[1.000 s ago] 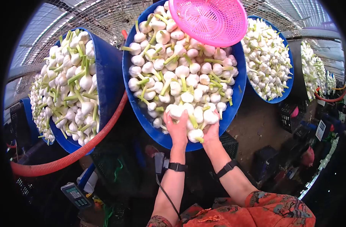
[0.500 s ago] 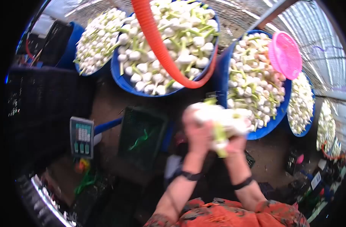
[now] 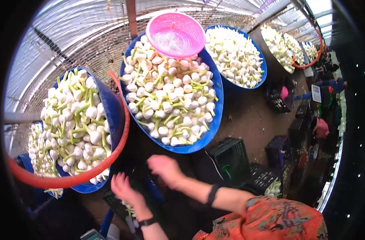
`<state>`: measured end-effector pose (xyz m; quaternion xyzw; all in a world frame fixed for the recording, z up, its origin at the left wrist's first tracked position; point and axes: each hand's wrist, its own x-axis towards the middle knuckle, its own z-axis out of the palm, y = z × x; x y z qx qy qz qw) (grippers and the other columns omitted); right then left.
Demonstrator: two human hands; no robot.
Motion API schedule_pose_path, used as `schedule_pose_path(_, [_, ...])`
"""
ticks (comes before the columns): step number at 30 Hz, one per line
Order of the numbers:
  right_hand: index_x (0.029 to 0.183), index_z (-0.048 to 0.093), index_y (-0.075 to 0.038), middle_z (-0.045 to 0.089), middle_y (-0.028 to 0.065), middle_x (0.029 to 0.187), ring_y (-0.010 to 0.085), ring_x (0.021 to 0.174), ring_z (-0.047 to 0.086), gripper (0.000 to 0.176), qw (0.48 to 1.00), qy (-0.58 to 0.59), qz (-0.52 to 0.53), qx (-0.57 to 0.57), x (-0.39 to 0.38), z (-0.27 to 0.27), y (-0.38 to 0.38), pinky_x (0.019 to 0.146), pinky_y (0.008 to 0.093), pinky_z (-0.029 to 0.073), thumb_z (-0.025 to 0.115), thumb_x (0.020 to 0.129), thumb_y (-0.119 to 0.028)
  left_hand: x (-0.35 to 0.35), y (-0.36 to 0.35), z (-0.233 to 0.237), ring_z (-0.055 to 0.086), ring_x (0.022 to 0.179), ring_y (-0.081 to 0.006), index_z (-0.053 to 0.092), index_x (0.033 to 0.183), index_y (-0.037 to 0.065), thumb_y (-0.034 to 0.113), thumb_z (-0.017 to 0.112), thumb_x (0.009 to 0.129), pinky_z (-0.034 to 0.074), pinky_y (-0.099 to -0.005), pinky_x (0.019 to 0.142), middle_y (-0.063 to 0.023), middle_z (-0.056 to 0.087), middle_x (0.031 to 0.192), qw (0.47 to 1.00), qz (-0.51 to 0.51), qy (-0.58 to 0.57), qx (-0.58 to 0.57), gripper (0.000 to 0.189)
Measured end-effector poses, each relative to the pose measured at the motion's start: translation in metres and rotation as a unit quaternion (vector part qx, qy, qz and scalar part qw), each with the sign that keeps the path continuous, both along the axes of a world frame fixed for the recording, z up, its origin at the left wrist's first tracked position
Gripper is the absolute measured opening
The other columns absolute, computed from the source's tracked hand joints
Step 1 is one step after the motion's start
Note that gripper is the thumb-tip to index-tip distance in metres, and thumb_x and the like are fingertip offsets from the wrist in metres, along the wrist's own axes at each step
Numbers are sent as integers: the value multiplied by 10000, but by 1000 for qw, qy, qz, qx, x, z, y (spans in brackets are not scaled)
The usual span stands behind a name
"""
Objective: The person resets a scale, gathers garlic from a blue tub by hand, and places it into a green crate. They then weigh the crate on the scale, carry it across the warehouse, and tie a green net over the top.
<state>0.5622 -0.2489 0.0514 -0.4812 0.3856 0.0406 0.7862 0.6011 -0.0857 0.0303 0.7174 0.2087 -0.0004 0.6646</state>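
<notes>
left hand [image 3: 124,188]: grip open, fingers spread over dark crate [image 3: 112,200] | right hand [image 3: 165,168]: blurred, cannot tell grip | garlic bulbs [image 3: 130,209]: in crate, near left, below blue tub [image 3: 216,116] | judgement: release low, spread evenly, avoid bruising

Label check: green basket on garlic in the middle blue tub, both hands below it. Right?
No: head view shows the basket pink, not green. It sits on the garlic in the middle blue tub, left hand and right hand below.
</notes>
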Motion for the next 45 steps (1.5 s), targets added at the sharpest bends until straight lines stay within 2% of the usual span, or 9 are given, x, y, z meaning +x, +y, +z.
schedule_pose_path(1, [958,659,-51,638,44,990,131,865,605,142,989,-34,-32,-143,-10,-34,-47,781,267,488,599,874,-148,21,-50,2,590,1075,-246,387,1328,1,89,506,936,482,-314,902,-170,553,1217,995,-61,16,-78,419])
schedule_pose_path(3, [925,640,-45,613,63,904,112,843,553,298,966,103,-238,-10,-20,-76,-147,739,272,444,594,915,-340,51,-140,-6,510,1183,-241,360,1368,11,128,528,944,414,-343,983,-174,490,1298,971,-182,53,-147,471])
schedule_pose_path(6, [1458,102,44,139,312,1479,422,1367,220,992,964,106,-220,107,-17,-107,-230,1077,512,286,554,857,-604,100,-234,-83,391,1299,-255,318,1426,34,323,591,917,315,-404,1057,-175,387,1410,963,-187,170,-94,646])
schedule_pose_path(10, [1511,42,-204,-8,134,1564,447,1400,36,1183,917,215,-237,237,45,-123,-246,975,753,128,533,648,-847,157,-314,-97,75,1416,-406,285,1468,176,736,504,771,24,-567,1106,-262,122,1521,871,-333,248,261,920])
schedule_pose_path(14, [1502,142,-257,159,97,1551,438,1400,93,1047,897,213,-209,326,71,-175,-258,946,792,79,433,698,-860,175,-330,-151,55,1389,-485,243,1479,215,760,514,742,72,-566,1103,-344,102,1479,843,-297,264,363,956])
schedule_pose_path(18, [1435,321,-198,372,71,1434,321,1309,318,939,889,189,-252,332,65,-168,-246,999,621,251,520,729,-784,158,-308,-166,290,1289,-525,318,1443,243,714,602,706,288,-524,1057,-351,226,1402,790,-376,241,421,920])
schedule_pose_path(26, [1296,513,-146,613,43,1186,249,1035,607,649,851,104,-294,423,66,-238,-235,841,473,506,516,860,-626,150,-315,-200,409,1268,-227,389,1389,-30,588,562,853,332,-345,1033,-144,431,1399,854,-313,409,-72,836])
schedule_pose_path(30, [1268,532,-131,627,64,1150,249,1020,613,567,849,178,-299,397,57,-205,-231,858,440,510,509,893,-556,120,-317,-169,573,973,-182,541,1226,-44,378,708,819,455,-308,853,-93,616,1122,911,-270,305,-60,610])
schedule_pose_path(45, [1176,572,-62,647,100,1078,231,985,636,343,942,37,-210,258,41,-75,-256,834,369,541,607,885,-240,70,-306,-43,627,817,-146,585,1119,8,181,689,838,527,-278,687,-72,637,995,885,-152,245,-366,347])
